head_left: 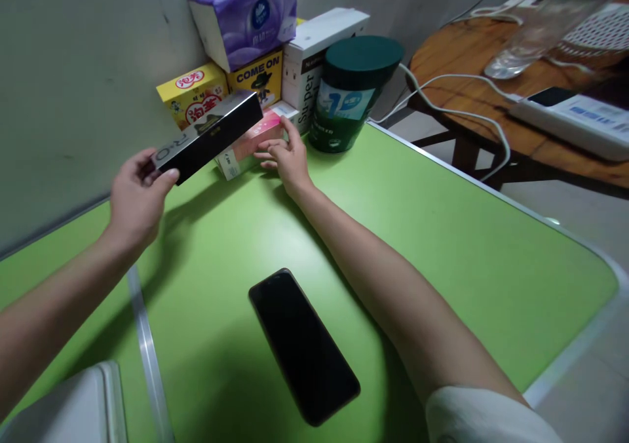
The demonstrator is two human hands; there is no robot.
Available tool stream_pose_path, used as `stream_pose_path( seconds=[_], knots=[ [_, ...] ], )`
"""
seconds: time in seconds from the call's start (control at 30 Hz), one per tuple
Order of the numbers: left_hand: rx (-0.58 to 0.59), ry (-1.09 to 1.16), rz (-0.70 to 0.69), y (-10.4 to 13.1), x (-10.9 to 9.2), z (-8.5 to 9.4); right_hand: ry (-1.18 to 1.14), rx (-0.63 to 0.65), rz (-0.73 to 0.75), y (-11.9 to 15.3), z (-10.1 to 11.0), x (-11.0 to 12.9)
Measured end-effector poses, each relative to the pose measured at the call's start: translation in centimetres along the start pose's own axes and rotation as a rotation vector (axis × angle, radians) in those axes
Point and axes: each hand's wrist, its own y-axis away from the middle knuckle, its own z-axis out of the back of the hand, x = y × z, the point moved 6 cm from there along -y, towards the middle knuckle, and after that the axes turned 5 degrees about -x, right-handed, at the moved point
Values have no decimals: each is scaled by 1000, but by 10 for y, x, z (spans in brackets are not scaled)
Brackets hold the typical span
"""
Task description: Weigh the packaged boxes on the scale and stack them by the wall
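Observation:
My left hand point(140, 197) grips one end of a long black box point(211, 135), tilted and raised above the green table point(206, 246). Beyond and partly beneath it, a pink and white box point(250, 140) lies against the stacked packages. At the right side of that pink box is my right hand point(289, 158), its fingers apart and touching the box. A black phone point(304, 348) lies face up on the table, nearer to me than both hands.
Behind stand a yellow box point(194, 89), a "COME ON" box point(260, 76) under a purple tissue pack point(248, 17), a white box point(312, 50) and a green tub point(348, 96). A wooden table point(457, 50) with cables is right; a white object point(69, 407) sits lower left.

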Motion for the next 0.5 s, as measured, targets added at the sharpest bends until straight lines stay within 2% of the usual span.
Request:
stream_pose_path(
  seconds=[0.13,0.27,0.37,0.5],
  knots=[
    [46,29,-58,-21,5,-54,48,-139,87,-19,22,-11],
    [144,-45,-100,-34,11,-92,279,-186,297,-36,37,-12],
    [151,-126,-127,-38,17,-104,469,-150,454,-38,38,-3],
    [129,-262,-195,-38,18,-110,564,-96,413,-30,34,9]
  ],
)
